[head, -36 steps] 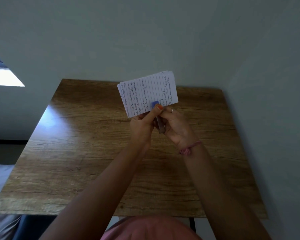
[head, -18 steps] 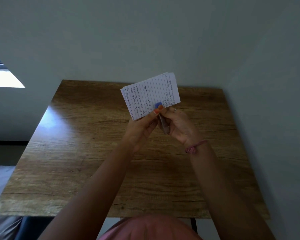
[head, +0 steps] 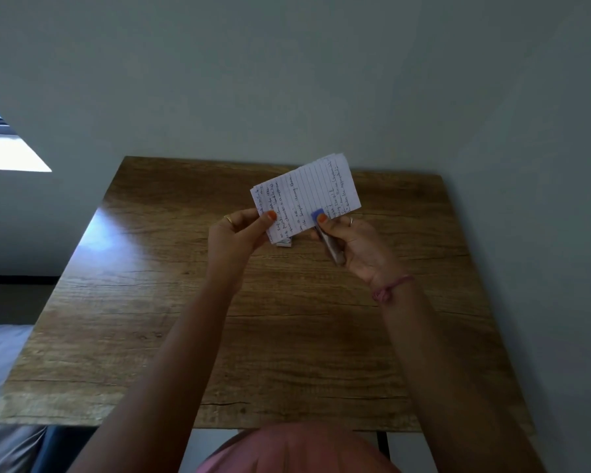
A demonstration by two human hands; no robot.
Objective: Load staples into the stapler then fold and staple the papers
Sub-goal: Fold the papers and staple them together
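The folded papers [head: 306, 196] are held up above the far half of the wooden table [head: 171, 302], tilted so their right end sits higher than the left. They are lined sheets with handwriting running sideways across them, and several layers show at the top right corner.

The left hand [head: 234, 235] pinches the lower left corner of the papers — thumb on the front face, the other fingers curled behind. A ring sits on one of its fingers.

The right hand [head: 352, 244] grips the stapler [head: 326, 238], a slim thing with a blue tip and a grey metal body that slants down across the palm. The blue tip lies over the bottom edge of the papers near the middle, and the thumb presses on it there. A pink cord is tied round the right wrist.

A small pale box [head: 284, 243] lies on the table just below the papers' lower left corner — too small to read what it is.
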